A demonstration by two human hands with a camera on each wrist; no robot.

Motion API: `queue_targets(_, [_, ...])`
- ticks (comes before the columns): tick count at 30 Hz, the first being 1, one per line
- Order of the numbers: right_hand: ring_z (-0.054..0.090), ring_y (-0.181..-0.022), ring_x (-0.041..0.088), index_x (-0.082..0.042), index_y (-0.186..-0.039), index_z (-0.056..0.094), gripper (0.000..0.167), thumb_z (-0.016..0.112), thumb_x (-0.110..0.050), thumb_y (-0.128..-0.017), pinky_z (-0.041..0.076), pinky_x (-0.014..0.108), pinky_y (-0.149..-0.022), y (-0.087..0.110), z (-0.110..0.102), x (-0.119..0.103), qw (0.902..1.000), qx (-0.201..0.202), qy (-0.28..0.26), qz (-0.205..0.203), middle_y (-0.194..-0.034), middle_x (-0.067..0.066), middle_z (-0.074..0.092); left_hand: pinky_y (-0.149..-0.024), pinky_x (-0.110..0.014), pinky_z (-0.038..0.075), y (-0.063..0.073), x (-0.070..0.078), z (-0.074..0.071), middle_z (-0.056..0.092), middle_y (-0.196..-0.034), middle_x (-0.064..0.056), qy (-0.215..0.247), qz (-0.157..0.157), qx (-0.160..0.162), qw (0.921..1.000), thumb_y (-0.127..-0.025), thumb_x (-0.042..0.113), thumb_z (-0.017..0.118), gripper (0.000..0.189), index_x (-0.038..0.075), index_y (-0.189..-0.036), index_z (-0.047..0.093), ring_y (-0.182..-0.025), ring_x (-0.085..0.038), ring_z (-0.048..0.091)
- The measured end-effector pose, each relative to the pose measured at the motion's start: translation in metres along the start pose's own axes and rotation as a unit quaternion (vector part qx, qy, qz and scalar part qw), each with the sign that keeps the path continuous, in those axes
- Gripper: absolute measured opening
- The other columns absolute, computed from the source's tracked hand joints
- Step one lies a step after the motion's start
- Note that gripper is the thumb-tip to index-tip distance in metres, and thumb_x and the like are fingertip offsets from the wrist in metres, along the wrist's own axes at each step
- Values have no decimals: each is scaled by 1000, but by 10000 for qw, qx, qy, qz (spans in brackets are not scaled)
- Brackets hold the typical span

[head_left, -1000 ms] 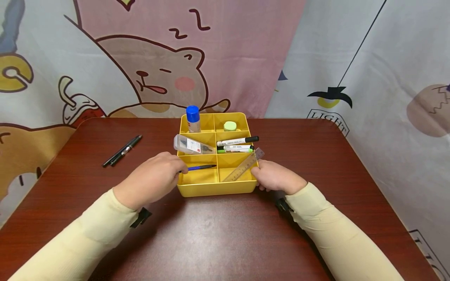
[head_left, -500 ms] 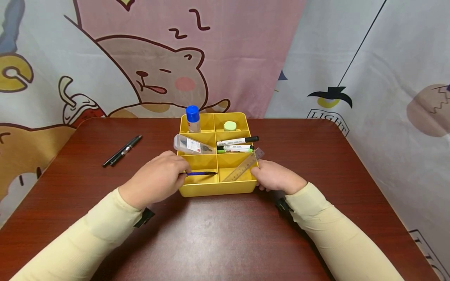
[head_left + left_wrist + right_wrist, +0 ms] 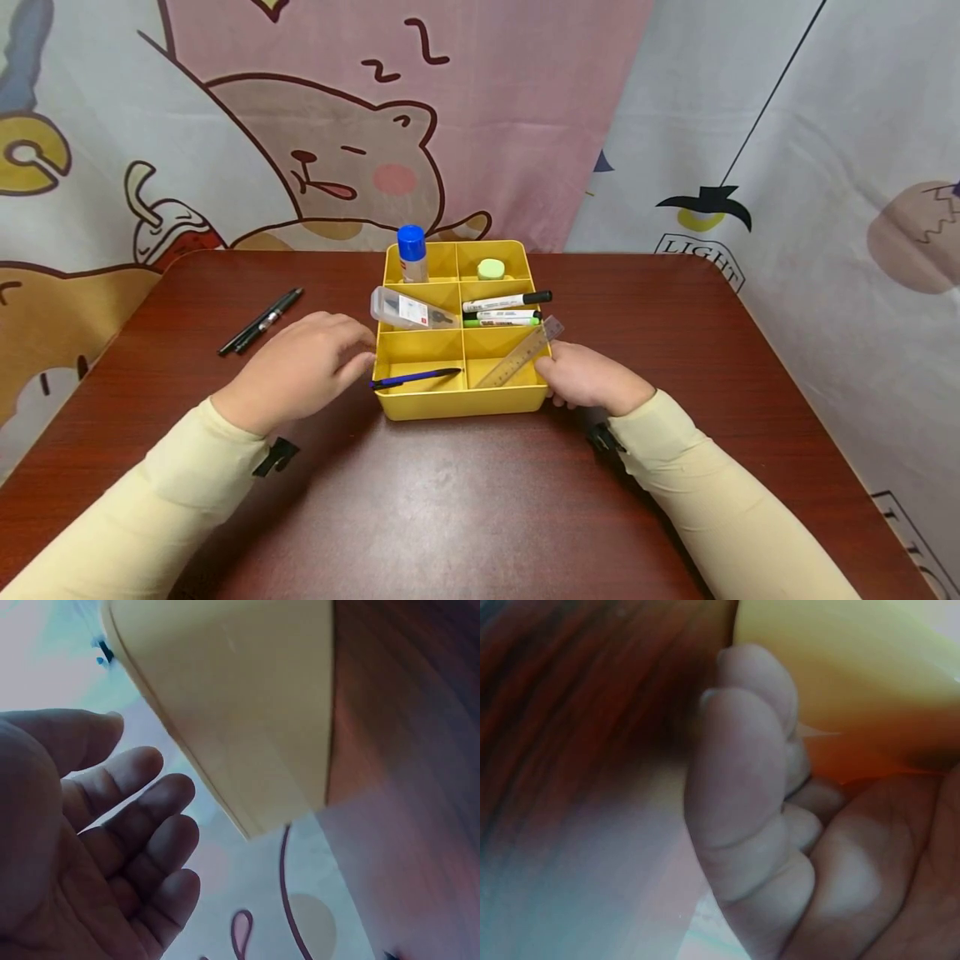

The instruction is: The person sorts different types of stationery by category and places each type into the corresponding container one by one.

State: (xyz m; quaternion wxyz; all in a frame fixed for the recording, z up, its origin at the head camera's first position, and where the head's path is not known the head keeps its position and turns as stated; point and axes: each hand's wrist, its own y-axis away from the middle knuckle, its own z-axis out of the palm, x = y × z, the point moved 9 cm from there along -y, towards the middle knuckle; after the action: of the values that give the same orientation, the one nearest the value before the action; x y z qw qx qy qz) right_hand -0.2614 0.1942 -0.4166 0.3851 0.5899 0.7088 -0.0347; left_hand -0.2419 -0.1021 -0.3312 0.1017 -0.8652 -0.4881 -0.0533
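Observation:
A yellow six-compartment organizer box (image 3: 461,406) stands on the table. My left hand (image 3: 303,367) is just off its left side, holding nothing; in the left wrist view the loosely bent fingers (image 3: 176,832) are apart from the box wall (image 3: 225,697). A blue pen (image 3: 416,378) lies slanted in the front-left compartment, one end up on the left rim. My right hand (image 3: 592,377) grips the box at its right front side, thumb at the rim, the other fingers (image 3: 739,772) curled against the wall. A clear ruler (image 3: 521,354) leans in the front-right compartment, sticking out over the rim.
Two black pens (image 3: 261,323) lie on the table at left. The box also holds a blue-capped glue stick (image 3: 412,252), a clear plastic case (image 3: 411,311), several markers (image 3: 502,303) and a pale green round item (image 3: 491,269). A printed curtain (image 3: 510,125) hangs behind the table.
My left hand lowered the blue pen into the front-left compartment, let it go and drew back to the left. The right hand stayed in place on the box.

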Motion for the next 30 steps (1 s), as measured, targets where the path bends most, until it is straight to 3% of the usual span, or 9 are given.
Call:
queue_targets(11, [64,-66,22,-7,-109,60,29,37,-21,-99,55,34,-60,1,0,-1,10000,28,14,16,-79,11,67,-108,-61,48,4,-51,8,64,-135,-19,-114,-856,-286,9959,-101,29,69,41,4,-133,65,-126,-41,61])
queue_targets(19, [63,-65,22,-6,-109,60,29,37,-21,-99,55,34,-60,1,0,-2,10000,8,10,4,-79,11,67,-114,-67,39,10,-90,15,52,-149,-27,-94,-1401,-422,9892,-101,31,67,52,1,-142,57,-141,-50,47])
queue_targets(30, [63,-65,22,-6,-110,60,29,37,-21,-100,55,34,-60,2,0,-2,10000,0,-10,41,-79,11,67,-113,-71,36,19,-128,26,42,-151,-34,109,-1658,-633,9841,-102,30,63,59,-5,-147,49,-139,-55,42])
